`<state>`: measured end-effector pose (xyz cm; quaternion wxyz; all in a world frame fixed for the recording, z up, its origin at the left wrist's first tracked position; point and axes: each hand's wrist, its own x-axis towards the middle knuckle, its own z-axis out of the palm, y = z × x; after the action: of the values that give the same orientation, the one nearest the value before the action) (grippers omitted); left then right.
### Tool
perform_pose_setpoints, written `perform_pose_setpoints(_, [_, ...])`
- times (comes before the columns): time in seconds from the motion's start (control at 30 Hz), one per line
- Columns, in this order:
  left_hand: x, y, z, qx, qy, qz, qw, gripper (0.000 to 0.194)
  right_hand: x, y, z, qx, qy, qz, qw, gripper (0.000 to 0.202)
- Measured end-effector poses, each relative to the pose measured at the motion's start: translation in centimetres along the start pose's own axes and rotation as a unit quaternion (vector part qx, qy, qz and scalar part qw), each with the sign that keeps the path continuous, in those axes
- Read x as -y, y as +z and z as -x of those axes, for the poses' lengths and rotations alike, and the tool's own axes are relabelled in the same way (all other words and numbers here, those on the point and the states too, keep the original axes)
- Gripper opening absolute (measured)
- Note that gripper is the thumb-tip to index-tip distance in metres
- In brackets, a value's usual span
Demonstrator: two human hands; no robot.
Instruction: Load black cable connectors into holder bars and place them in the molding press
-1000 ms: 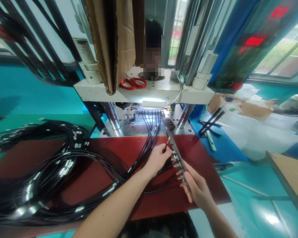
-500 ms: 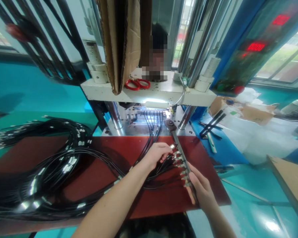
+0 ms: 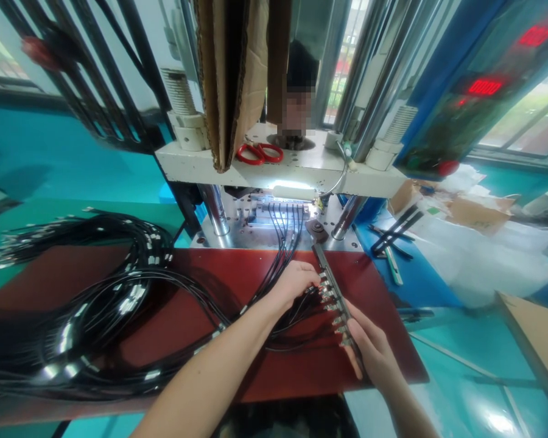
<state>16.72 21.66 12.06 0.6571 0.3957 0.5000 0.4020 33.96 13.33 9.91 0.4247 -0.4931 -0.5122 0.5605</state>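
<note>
My right hand (image 3: 369, 340) is wrapped round the lower end of a long dark metal bar (image 3: 333, 277), which slants over the red-brown board. Along the bar's left side sits a row of several small metal cable connectors (image 3: 329, 299), with black cables trailing off to the left. Near the upper part of that row, my left hand (image 3: 296, 283) pinches a cable connector against the bar; its fingertips partly cover it. More black cables (image 3: 283, 240) run from a lit metal fixture (image 3: 278, 214) under the press and pass beyond my left hand.
Coiled black cables (image 3: 137, 292) with shiny ends cover the left of the red-brown board (image 3: 369, 292). Red-handled scissors (image 3: 259, 153) lie on the press plate (image 3: 187, 165), beside cardboard. At right are a cutter knife (image 3: 393, 267), a control panel (image 3: 484, 85) and a cardboard box (image 3: 534, 347).
My left hand has brought the shiny connector from just off the bar up against it. My right hand keeps its grip on the bar. The whole view has shifted slightly.
</note>
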Motion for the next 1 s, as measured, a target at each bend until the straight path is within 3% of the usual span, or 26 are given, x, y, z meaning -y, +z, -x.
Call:
perform_pose_setpoints(0.17, [0.06, 0.11, 0.22, 0.011, -0.004, 0.025, 1.0, 0.011, 0.26, 0.04, 0.15, -0.016, 0.032, -0.021, 0.999, 0.054])
perform_pose_setpoints(0.53, [0.02, 0.36, 0.66, 0.005, -0.006, 0.027, 1.0, 0.011, -0.03, -0.21, 0.18, 0.001, 0.023, -0.018, 1.0, 0.055])
perform_pose_setpoints(0.87, [0.03, 0.24, 0.14, 0.008, 0.004, 0.0, 1.0, 0.013, -0.08, 0.28, 0.0, 0.007, 0.013, 0.075, 0.997, 0.056])
perform_pose_setpoints(1.0, [0.34, 0.02, 0.87, 0.011, 0.071, -0.09, 0.993, 0.014, 0.03, 0.48, 0.09, -0.011, 0.022, 0.063, 0.998, 0.058])
